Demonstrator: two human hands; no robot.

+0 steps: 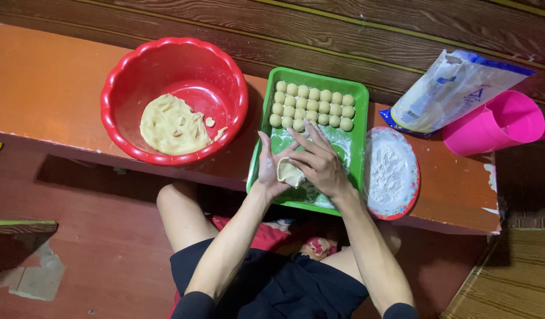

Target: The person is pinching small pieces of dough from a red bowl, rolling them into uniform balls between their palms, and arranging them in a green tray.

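From the head camera, your left hand [268, 167] and right hand [320, 163] are cupped together around a piece of dough [289, 173], just below the frame's centre, over the near end of the green tray [356, 142]. Keep your palms light and circling evenly so the piece matches the rolled balls [311, 106] lined up at the tray's far end. More dough sits in the red basin [173, 100], upper left. A floured plate [393, 172] lies right of the tray, a flour bag [455, 88] and pink jug [497, 125] beyond. The orange worktop [48, 88] is a low bench, chipped at the right, over a red floor [101, 236].
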